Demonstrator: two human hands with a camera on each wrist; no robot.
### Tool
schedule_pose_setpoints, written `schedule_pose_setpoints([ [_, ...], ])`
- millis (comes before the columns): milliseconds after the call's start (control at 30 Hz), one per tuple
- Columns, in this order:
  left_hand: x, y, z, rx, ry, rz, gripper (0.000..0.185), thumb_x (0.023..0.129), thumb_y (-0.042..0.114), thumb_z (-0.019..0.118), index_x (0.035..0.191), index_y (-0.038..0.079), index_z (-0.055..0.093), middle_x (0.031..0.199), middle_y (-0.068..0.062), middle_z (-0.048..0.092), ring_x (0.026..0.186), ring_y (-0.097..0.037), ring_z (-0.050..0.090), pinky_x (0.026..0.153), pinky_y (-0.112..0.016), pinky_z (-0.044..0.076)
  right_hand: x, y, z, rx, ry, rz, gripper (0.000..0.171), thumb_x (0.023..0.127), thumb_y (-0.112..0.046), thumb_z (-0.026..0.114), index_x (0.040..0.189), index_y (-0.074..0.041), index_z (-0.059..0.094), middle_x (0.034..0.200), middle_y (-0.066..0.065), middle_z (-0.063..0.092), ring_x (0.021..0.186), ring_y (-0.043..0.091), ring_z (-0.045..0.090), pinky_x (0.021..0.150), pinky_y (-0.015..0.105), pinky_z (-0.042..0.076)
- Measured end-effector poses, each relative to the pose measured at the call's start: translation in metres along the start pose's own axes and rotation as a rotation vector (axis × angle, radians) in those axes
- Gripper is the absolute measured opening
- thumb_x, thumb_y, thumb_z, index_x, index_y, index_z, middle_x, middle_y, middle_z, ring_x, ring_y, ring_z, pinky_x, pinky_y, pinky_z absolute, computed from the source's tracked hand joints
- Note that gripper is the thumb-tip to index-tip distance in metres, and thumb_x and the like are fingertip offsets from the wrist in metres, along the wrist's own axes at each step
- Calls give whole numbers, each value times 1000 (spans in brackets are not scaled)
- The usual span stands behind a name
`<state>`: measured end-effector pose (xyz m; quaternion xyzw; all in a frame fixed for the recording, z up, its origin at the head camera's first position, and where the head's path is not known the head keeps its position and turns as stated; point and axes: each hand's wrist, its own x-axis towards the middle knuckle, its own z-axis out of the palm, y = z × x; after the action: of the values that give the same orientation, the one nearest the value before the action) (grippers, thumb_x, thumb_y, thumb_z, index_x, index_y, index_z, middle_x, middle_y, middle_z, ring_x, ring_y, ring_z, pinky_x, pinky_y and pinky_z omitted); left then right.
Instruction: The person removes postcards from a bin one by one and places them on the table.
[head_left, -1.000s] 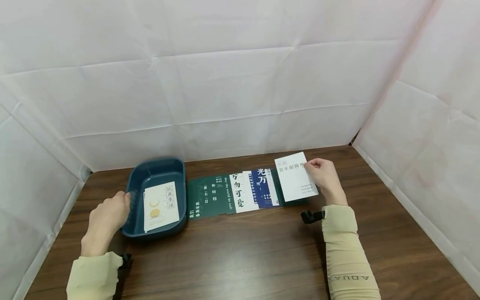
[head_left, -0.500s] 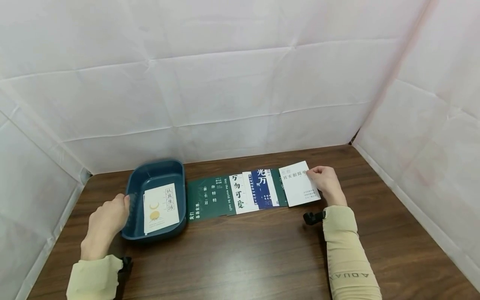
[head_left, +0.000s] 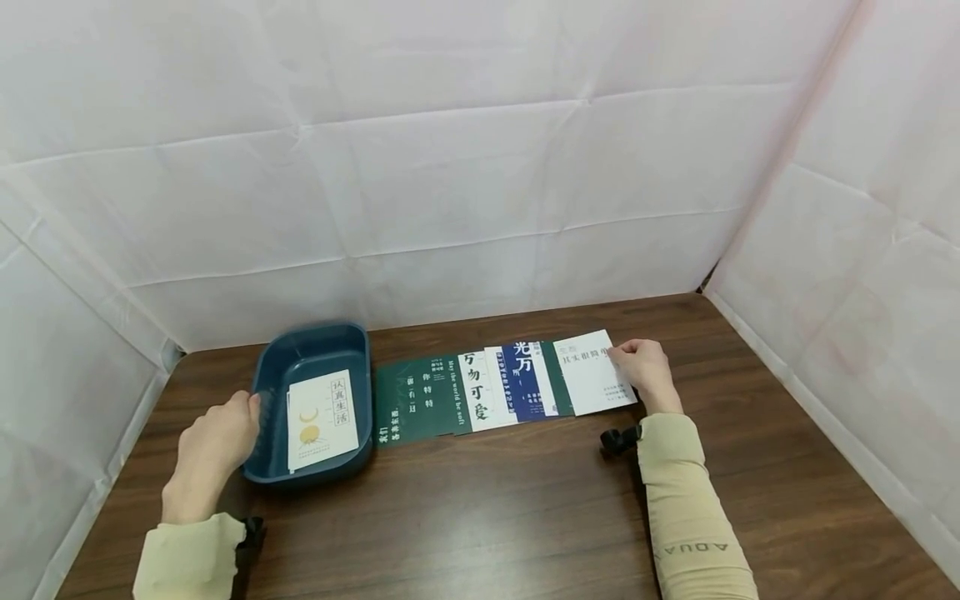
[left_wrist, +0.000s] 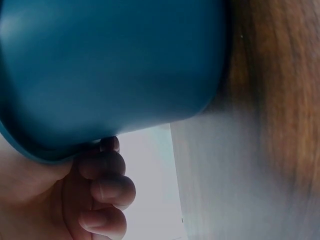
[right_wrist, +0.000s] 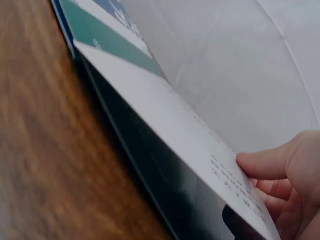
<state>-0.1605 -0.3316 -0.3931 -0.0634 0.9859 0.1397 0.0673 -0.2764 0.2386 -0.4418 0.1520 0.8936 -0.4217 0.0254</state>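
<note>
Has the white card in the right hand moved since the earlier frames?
Yes. The white card has come down onto the row of cards, pinched by the right hand.

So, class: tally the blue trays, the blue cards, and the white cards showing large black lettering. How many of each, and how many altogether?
Blue tray: 1
Blue card: 1
White cards with large black lettering: 3 (tray card, row card, held card in the right hand)
Total: 5

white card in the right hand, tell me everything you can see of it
The white card is a thin rectangle with dark printed characters along its far edge and small text lower down. The right hand pinches its right edge, thumb on top. It sits tilted, overlapping a dark green card at the right end of the row.
</note>
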Motion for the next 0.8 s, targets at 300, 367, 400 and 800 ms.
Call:
schedule_pose_setpoints([
  [300,0,-1,1,2,10,-9,47,107,25,28,119,-17,46,99,-38,57,80,-48,60,65,-58,47,-2,-2,4,-140,53,-41,33,98,-28,57,98,3,68,100,21,63,87,33,56,71,41,46],
  [367,0,-1,1,2,16,-3,47,107,25,28,118,-17,46,99,-38,57,80,-49,60,64,-58,47,-2,-2,4,-155,66,-52,32,97,-28,57,94,2,67,96,20,63,84,32,56,69,40,46],
  [400,0,-1,1,1,18,0,47,107,25,28,118,-17,46,98,-38,57,80,-49,60,64,-58,47,-3,-2,4,-159,69,-55,32,97,-28,57,93,2,67,93,19,63,82,31,56,67,39,45],
  [800,-1,0,0,-5,9,-5,47,107,25,28,118,-17,46,98,-37,58,80,-48,60,64,-57,47,-7,-3,0,-188,77,-52,40,100,-33,52,98,4,66,98,22,63,85,33,56,69,42,45],
])
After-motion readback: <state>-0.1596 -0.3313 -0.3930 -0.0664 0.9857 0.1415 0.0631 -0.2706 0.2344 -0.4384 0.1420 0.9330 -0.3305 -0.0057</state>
